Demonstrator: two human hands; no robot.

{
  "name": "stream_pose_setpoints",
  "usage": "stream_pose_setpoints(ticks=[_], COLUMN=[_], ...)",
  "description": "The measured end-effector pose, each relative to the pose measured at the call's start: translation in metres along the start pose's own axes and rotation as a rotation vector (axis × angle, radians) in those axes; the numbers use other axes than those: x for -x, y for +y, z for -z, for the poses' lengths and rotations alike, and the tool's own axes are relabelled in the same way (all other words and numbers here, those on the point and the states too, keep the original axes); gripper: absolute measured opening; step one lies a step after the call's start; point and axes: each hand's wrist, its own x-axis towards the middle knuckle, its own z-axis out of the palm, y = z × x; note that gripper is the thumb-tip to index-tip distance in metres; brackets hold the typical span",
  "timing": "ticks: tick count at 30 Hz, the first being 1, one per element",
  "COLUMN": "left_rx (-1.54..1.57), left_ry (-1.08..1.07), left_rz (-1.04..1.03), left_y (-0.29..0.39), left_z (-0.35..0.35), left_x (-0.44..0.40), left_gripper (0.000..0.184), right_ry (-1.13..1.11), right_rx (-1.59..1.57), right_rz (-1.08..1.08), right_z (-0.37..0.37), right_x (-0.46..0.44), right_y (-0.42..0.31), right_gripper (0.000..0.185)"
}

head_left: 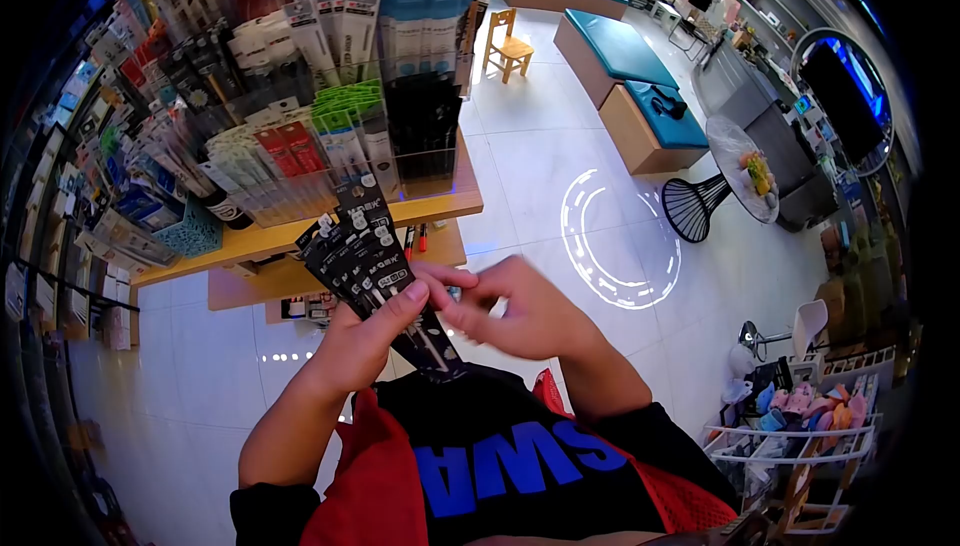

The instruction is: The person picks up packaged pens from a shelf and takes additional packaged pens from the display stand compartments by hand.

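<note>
A fanned bunch of black packets (pixel 375 266) with white print is gripped in my left hand (pixel 375 341), its thumb lying across the front. Just to the right, my right hand (pixel 515 311) is beside the packets, with its fingers bent and slightly blurred; whether it holds anything is not clear. The packets' upper ends are close to the front edge of a wooden shelf (pixel 430 208). Clear compartments on that shelf hold many slim packages, among them green ones (pixel 345 101), red ones (pixel 290 149) and black ones (pixel 425 111).
A blue basket (pixel 190 231) sits at the shelf's left. Farther off are a small wooden chair (pixel 508 46), teal-topped benches (pixel 620 51), a round table (pixel 740 166) and a round mirror (pixel 845 101). A white rack (pixel 800 436) with colourful items stands at the lower right.
</note>
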Motion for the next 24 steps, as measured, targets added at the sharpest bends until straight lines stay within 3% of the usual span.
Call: stream_pose_setpoints(ticks=[1, 3, 5, 6, 9, 11, 16, 24], left_rx=[0.046, 0.139, 0.119, 0.054, 0.035, 0.102, 0.181, 0.024], left_ry=[-0.033, -0.103, -0.184, -0.159, -0.140, -0.112, 0.055, 0.168], left_rz=[0.045, 0.137, 0.187, 0.199, 0.199, 0.224, 0.251, 0.238], left_y=[0.001, 0.003, 0.002, 0.001, 0.003, 0.009, 0.018, 0.025], left_z=[0.006, 0.021, 0.028, 0.029, 0.042, 0.051, 0.071, 0.127], left_x=[0.004, 0.015, 0.023, 0.027, 0.039, 0.049, 0.068, 0.088], left_gripper=[0.028, 0.026, 0.019, 0.022, 0.025, 0.020, 0.041, 0.031], right_ry=[0.224, 0.333, 0.229, 0.149, 0.145, 0.171, 0.204, 0.255], right_rx=[-0.114, -0.406, -0.488, -0.489, -0.300, -0.371, -0.627, -0.535], right_rz=[0.295, 0.392, 0.406, 0.313, 0.504, 0.465, 0.370, 0.197], right_z=[-0.002, -0.014, -0.033, -0.040, -0.054, -0.062, -0.086, -0.116], right_x=[-0.009, -0.025, -0.037, -0.040, -0.057, -0.064, -0.082, -0.118], right_y=[0.016, 0.014, -0.013, -0.010, -0.006, -0.007, -0.025, -0.051], right_gripper=[0.028, 0.022, 0.026, 0.026, 0.019, 0.014, 0.008, 0.010])
